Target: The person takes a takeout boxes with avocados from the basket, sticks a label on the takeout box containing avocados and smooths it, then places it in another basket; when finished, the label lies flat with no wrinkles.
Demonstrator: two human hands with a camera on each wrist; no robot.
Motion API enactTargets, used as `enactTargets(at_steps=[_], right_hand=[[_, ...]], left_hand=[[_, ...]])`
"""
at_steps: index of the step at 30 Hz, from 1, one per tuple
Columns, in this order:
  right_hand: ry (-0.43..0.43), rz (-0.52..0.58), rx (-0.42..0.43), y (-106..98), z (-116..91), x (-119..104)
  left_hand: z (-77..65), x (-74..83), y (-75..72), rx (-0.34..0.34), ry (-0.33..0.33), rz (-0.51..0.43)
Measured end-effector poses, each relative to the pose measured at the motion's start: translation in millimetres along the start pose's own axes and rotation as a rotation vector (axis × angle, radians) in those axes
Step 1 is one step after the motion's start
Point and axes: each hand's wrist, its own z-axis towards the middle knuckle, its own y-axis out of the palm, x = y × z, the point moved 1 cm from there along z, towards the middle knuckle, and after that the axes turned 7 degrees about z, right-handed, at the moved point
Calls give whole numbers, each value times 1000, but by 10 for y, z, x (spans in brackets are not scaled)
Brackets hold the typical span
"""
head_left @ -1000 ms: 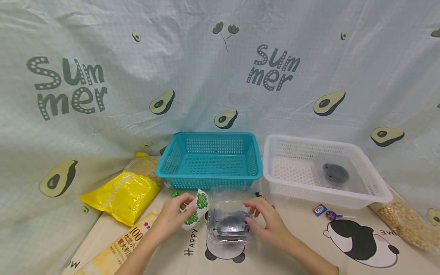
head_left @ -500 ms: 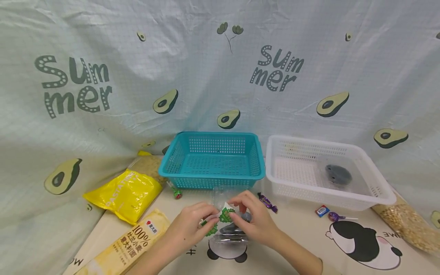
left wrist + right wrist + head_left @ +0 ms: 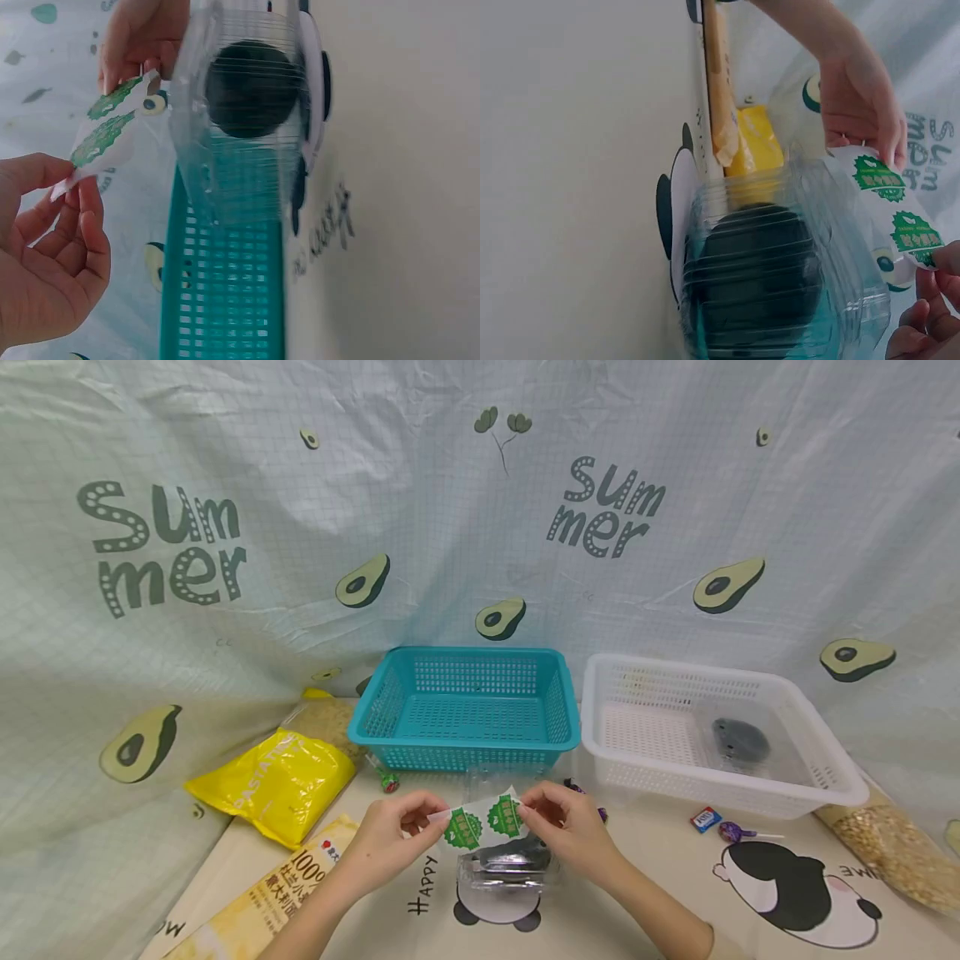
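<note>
A white strip with two green jagged-edged stickers point(image 3: 482, 825) is stretched between both hands above a clear plastic box. My left hand point(image 3: 393, 839) pinches its left end between thumb and fingers. At the other end, the thumb and fingers of my right hand point(image 3: 573, 833) pinch the strip's corner. Beneath them stands the clear plastic box point(image 3: 510, 878), holding a dark rounded thing that the strip partly hides. In the right wrist view the dark thing point(image 3: 754, 277) shows through the ribbed clear wall.
Behind the box stands a teal basket point(image 3: 465, 757). The white basket point(image 3: 720, 789) at right holds another clear box with a dark round thing point(image 3: 741, 740). Yellow pasta bag point(image 3: 279, 785), pasta pack point(image 3: 288, 893), wrapped sweets point(image 3: 705, 819), a lollipop point(image 3: 731, 832) and a grain bag point(image 3: 888, 852) lie around.
My right hand has left the box's side and taken hold of the strip's right end. My left hand has brought the strip over the box, where it is now drawn out flat.
</note>
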Motion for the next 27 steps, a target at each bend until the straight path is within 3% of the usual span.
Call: enactTargets(at_steps=[3,6,12,17,23,27], right_hand=[[72,18,-16,-13,-13,43],[120,33,-26,-11,-35,114],[95,39,-13,-5,-40,-3],[229,63,34,-91,-36,27],[330,84,52,-179,-65,207],[346,86,54,-185,-98,383]], left_hand=[[-3,-25,-1,-14,-51,-35],[-8,-60,8,-24,-59,-41],[-1,-144,-2,-41,-99,-18],[-1,-222,-109,7,-210,1],[39,-537,-251,90,-360,5],[52,-829,-220,104,-408,135]])
